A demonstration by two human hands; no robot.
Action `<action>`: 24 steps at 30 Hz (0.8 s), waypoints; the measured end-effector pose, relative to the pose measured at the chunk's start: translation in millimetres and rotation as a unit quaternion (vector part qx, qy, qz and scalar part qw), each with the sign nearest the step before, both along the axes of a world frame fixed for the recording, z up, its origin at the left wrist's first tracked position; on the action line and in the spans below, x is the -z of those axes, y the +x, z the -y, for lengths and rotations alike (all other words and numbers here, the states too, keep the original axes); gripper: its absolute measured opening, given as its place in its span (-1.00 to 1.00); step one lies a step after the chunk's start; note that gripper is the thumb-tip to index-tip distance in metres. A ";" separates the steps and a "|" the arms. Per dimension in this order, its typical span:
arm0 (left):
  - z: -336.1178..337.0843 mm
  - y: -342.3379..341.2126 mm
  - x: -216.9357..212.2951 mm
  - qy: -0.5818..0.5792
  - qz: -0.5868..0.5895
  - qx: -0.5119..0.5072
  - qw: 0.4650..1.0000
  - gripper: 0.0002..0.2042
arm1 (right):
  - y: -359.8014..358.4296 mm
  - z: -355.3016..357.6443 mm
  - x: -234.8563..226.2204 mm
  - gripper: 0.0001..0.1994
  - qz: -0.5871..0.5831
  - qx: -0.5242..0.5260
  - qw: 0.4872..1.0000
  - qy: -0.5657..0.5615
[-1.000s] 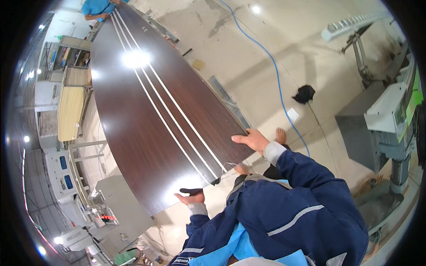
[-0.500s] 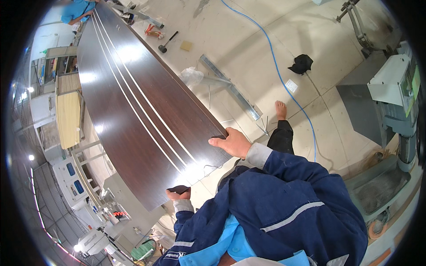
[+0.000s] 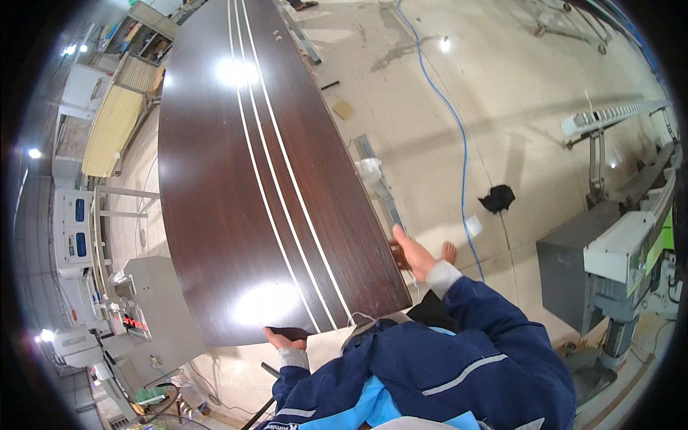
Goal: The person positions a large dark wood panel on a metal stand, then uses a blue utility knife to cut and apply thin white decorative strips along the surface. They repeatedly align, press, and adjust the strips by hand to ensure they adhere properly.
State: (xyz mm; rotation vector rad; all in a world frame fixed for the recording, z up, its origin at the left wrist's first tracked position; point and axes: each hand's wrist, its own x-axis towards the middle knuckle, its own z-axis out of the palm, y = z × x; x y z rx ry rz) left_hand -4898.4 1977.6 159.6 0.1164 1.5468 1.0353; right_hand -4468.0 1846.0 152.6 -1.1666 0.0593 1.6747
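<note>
A long dark brown door panel (image 3: pixel 215 186) with three pale lengthwise stripes stretches away from me. My left hand (image 3: pixel 287 339) is closed on its near end, thumb uppermost. A small dark piece (image 3: pixel 292 332) shows at that hand, between the thumb and the panel's edge; whether it is cloth or a pad I cannot make out. On the right long edge, close to the near corner, my right hand (image 3: pixel 416 256) grips from the side. Its thumb is raised off the top face and its fingers are partly hidden against the edge.
On the floor to the right lie a blue hose (image 3: pixel 459 129), a black cloth-like bundle (image 3: pixel 497 198) and a white paper (image 3: pixel 474 226). A metal bar (image 3: pixel 390 203) lies beside the panel. A grey and white machine (image 3: pixel 573 265) stands at right; yellowish stacked sheets (image 3: pixel 115 129) stand at left.
The panel now points more straight ahead in view. My right hand has shifted from its top near the corner to its side, thumb lifted. The person in blue at the far end has left view.
</note>
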 end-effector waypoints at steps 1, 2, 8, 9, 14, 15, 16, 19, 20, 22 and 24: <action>-0.3 2.3 -1.1 -0.014 -0.007 0.001 1.000 -0.37 | 14.1 -23.8 6.7 -0.05 -0.007 0.034 0.999 -0.022; -0.7 4.3 -3.6 -0.021 -0.003 -0.004 1.000 -0.37 | 27.7 -47.8 12.3 -0.06 -0.015 0.072 0.996 -0.057; -0.6 9.4 -10.5 -0.017 0.006 -0.005 1.000 -0.41 | 57.4 -155.2 45.4 -0.09 0.059 0.155 0.984 0.060; 0.0 7.9 -10.7 -0.011 0.007 -0.001 1.000 -0.41 | 55.6 -159.1 49.9 -0.07 0.093 0.157 0.983 0.037; 1.0 1.7 -3.9 -0.015 0.019 -0.004 1.000 -0.40 | 61.9 -168.2 60.7 -0.03 0.177 0.142 0.974 0.002; 1.6 1.2 -2.4 -0.016 0.006 -0.004 1.000 -0.41 | 66.3 -173.6 60.7 -0.02 0.189 0.140 0.972 -0.005; 2.2 1.8 -0.4 -0.002 0.003 0.001 1.000 -0.41 | 70.2 -179.7 60.7 -0.02 0.195 0.131 0.972 -0.009; 1.7 8.1 5.8 0.062 -0.035 0.016 0.997 -0.43 | 80.8 -189.1 63.8 -0.06 0.271 0.077 0.958 -0.060; 2.1 11.7 9.0 0.090 -0.083 0.012 0.992 -0.39 | 81.8 -183.7 67.5 -0.09 0.222 0.069 0.973 -0.020; 0.1 18.9 13.9 0.098 -0.114 0.001 0.989 -0.30 | 80.9 -153.6 76.6 -0.15 0.109 0.074 0.991 0.035; -3.0 24.7 17.4 0.089 -0.215 -0.004 0.972 -0.26 | 78.4 -95.6 88.4 -0.32 0.134 0.064 0.988 0.034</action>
